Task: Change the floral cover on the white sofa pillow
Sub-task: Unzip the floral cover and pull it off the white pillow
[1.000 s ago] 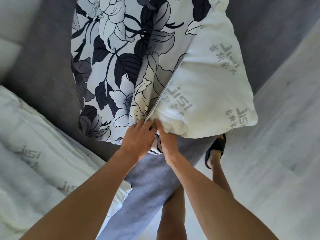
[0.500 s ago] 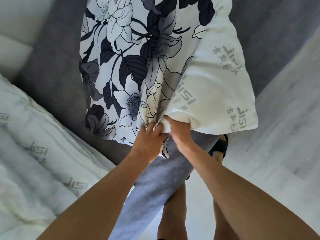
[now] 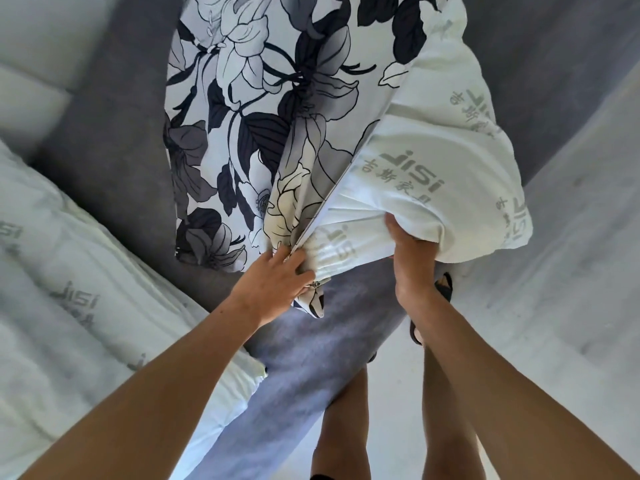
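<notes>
A floral cover, white with dark blue and grey flowers, lies on the grey sofa and still wraps the left part of a white pillow printed with grey lettering. The pillow's right side sticks out of the cover's open edge. My left hand pinches the cover's lower corner by the zipper. My right hand grips the bare pillow's lower edge from underneath, thumb pressed into the fabric.
A second white pillow with the same lettering lies at the lower left on the grey sofa seat. Pale floor runs along the right. My legs and a black sandal are below the pillow.
My right hand has moved right along the pillow's lower edge, away from my left hand. More of the white pillow shows outside the floral cover.
</notes>
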